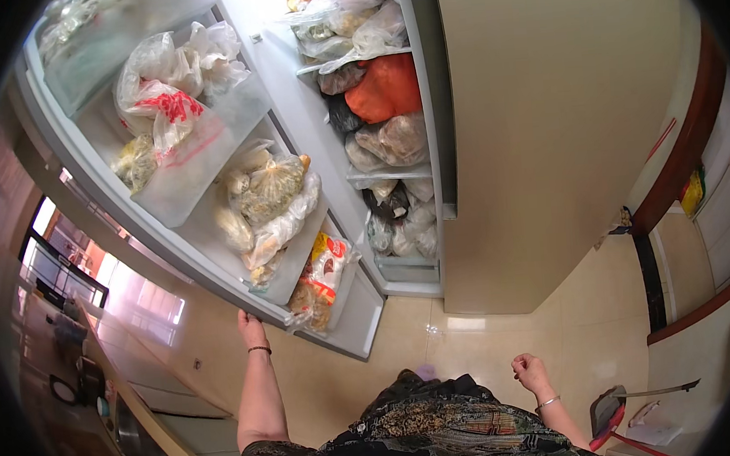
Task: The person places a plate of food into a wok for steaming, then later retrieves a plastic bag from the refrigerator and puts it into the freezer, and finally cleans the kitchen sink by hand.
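Observation:
A refrigerator door (370, 315) stands swung open on the left, its shelves full of bagged food. My left hand (252, 330) grips the door's outer edge near the bottom; the fingertips are partly hidden. On the door are a white plastic bag with red print (169, 108), knotted clear bags (271, 186) and a red-and-yellow food packet (329, 255). Inside the lit compartment, a red-orange bag (388, 88) and a black bag (388, 200) sit among several clear ones. Over the floor to the right, my right hand (532, 371) hangs with curled fingers and nothing visible in it.
The refrigerator's beige side panel (559, 122) rises at the right. A counter (131, 405) with pans and other kitchenware runs along the left. Beyond the tiled floor (491, 339), a dustpan with a red part (608, 414) stands at the lower right, near a dark doorway sill (649, 279).

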A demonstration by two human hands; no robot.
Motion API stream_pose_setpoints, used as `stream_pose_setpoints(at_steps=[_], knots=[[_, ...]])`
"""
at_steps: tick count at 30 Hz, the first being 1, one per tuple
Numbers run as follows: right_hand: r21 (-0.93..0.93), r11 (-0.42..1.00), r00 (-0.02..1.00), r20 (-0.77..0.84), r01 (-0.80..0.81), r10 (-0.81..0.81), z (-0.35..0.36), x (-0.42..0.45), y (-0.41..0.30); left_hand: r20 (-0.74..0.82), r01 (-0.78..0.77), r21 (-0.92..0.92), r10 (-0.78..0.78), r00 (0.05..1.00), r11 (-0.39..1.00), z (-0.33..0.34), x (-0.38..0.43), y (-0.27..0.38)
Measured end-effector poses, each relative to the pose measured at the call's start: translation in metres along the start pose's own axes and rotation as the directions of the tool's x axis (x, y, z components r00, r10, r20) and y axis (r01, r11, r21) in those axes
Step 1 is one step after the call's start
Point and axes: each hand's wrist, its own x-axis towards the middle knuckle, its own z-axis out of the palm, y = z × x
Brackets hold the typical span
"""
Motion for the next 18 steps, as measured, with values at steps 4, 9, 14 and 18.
stream_pose_setpoints(at_steps=[4, 9, 14, 18], knots=[[0.122, 0.991, 0.998, 0.047, -0.046, 0.041, 0.006, -0.007, -0.03, -0.052, -0.034, -0.026, 0.033, 0.998, 0.999, 0.021, -0.019, 0.015], [0.142, 0.987, 0.987, 0.13, 0.08, -0.099, 0.046, 0.0, -0.094, 0.044, -0.074, 0.09, 0.07, 0.997, 0.993, 0.008, -0.024, 0.007], [0.181, 0.944, 0.895, 0.312, 0.274, -0.32, 0.098, -0.005, -0.184, 0.107, -0.078, 0.079, 0.07, 0.992, 0.994, 0.008, -0.036, 0.009], [0.186, 0.933, 0.844, 0.4, 0.307, -0.357, 0.136, -0.013, -0.216, 0.206, -0.015, 0.081, -0.002, 0.979, 0.997, -0.004, -0.044, 0.011]])
